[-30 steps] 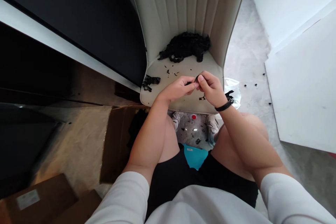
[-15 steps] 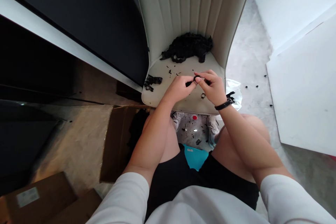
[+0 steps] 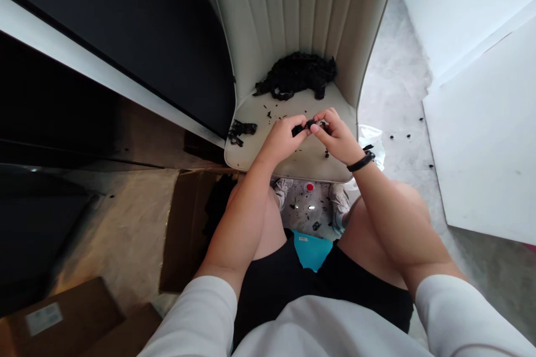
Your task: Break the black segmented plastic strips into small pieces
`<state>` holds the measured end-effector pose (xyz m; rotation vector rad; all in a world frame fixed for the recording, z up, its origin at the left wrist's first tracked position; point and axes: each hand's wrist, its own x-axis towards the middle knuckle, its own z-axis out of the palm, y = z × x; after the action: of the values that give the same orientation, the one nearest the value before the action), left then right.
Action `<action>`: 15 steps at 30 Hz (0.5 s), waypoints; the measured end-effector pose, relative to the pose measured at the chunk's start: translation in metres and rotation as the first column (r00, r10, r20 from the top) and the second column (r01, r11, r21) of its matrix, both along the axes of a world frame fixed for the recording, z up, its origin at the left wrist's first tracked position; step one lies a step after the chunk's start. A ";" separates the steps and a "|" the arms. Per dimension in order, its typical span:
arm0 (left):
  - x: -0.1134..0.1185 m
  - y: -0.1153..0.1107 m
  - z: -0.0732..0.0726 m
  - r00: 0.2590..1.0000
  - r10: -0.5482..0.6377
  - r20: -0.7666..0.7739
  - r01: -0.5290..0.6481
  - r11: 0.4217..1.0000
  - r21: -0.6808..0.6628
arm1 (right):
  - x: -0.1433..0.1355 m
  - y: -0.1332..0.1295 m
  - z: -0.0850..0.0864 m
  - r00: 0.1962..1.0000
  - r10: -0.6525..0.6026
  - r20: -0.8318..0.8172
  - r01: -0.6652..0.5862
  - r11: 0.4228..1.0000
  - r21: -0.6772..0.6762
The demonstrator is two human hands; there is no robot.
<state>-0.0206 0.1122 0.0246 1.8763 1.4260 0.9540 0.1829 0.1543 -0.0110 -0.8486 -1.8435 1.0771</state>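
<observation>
Head view. Left hand (image 3: 285,135) and right hand (image 3: 339,137): fingers of both pinching a small black piece (image 3: 310,124) above a chair (image 3: 288,11). Beyond: black heap (image 3: 295,74). Cardboard box (image 3: 182,228): dark material (image 3: 218,206) inside (partly behind left arm (image 3: 240,228)). White bag (image 3: 376,137). Carton (image 3: 84,309): white label (image 3: 44,319), illegible.

held piece (image 3: 310,123) — black, chair (image 3: 288,17) — beige

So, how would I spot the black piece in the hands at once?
Find the pale chair. Over its seat, the left hand and right hand pinch a small black piece. Being held sets it apart from the black heap lying farther back.
</observation>
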 end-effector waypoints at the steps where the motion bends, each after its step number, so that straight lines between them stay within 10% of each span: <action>1: 0.001 -0.001 0.001 1.000 -0.006 0.007 0.006 1.000 0.000 | 0.000 -0.001 0.002 1.000 0.010 -0.008 -0.010 1.000 -0.010; 15: 0.007 -0.006 0.006 0.998 -0.067 -0.004 0.067 0.997 -0.028 | -0.002 -0.007 0.010 0.978 -0.204 -0.052 0.209 0.968 0.139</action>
<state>-0.0138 0.1064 0.0309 1.8947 1.3640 0.8936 0.1810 0.1469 -0.0013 -0.9057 -1.7355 0.8140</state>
